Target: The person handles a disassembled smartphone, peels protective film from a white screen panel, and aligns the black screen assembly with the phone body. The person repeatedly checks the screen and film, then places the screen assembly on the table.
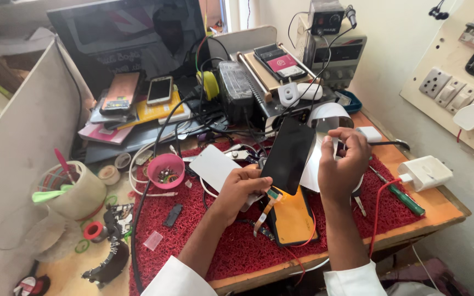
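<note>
Left hand (242, 189) grips black screen panel (288, 154) at its lower edge, panel tilted up mid-frame. Right hand (342, 164) pinches white film (325, 118) just right of panel. Orange phone (292, 216) lies below on red mat (204, 230). Pink bowl (165, 170) centre left, white charger (426, 172) right on counter (440, 211).

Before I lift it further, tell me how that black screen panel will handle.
The screen panel looks thin and flat, so probably light but fragile. Its glossy face may slip. The ribbon cable curls below it, likely floppy and easily torn.
</note>
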